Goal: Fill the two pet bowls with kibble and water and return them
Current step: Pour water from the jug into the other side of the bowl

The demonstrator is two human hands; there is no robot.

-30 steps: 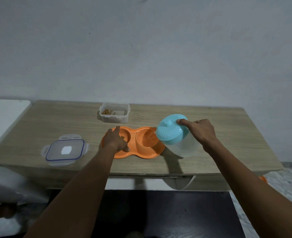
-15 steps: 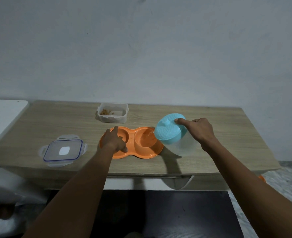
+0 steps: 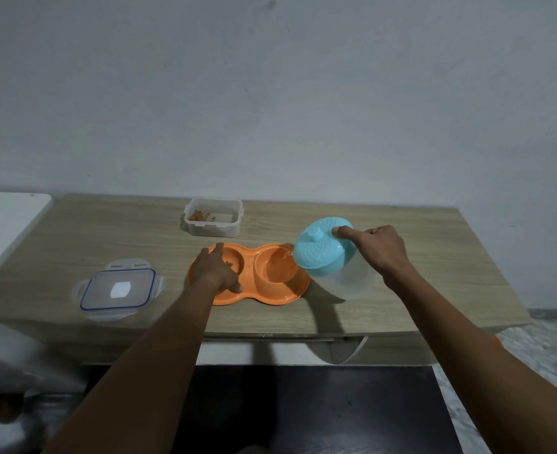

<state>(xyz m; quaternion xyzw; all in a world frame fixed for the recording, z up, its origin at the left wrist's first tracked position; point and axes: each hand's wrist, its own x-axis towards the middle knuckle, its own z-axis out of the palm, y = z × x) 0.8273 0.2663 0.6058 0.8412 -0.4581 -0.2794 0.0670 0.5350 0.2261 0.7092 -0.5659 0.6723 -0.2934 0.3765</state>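
An orange double pet bowl (image 3: 270, 294) sits on the wooden table (image 3: 418, 273) near its front edge. My left hand (image 3: 216, 270) rests on the bowl's left rim, over the left cup, where a few kibble pieces show. My right hand (image 3: 377, 250) grips a clear water jug with a light blue lid (image 3: 323, 253), index finger on the lid. The jug is tilted left, its spout over the right cup (image 3: 275, 267), and water runs into that cup.
A clear kibble container (image 3: 213, 219) with a little kibble left stands behind the bowl. Its blue-rimmed lid (image 3: 118, 290) lies flat at the left. A white surface (image 3: 5, 214) adjoins the table on the left. A wall rises right behind.
The jug stays tilted over the right cup and both hands keep their places; the view has shifted only slightly.
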